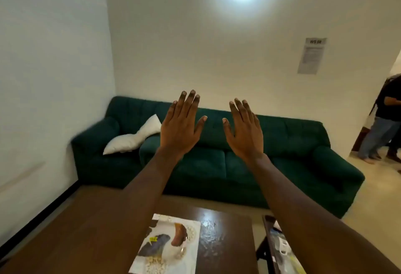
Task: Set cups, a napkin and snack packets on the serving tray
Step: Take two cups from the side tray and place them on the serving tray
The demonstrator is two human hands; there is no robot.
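Right now my left hand (180,128) and right hand (244,131) are raised in open air, empty, with fingers straight and spread. Near right, the tray (269,241) shows a dark edge beside my forearm, its contents blurred. A printed sheet (169,245) lies on the table (225,241), with the green sofa (217,165) beyond the far edge.

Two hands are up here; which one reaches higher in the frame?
The left hand: its fingertips top out slightly above those of the right hand. Both are open, backs to camera, holding nothing.
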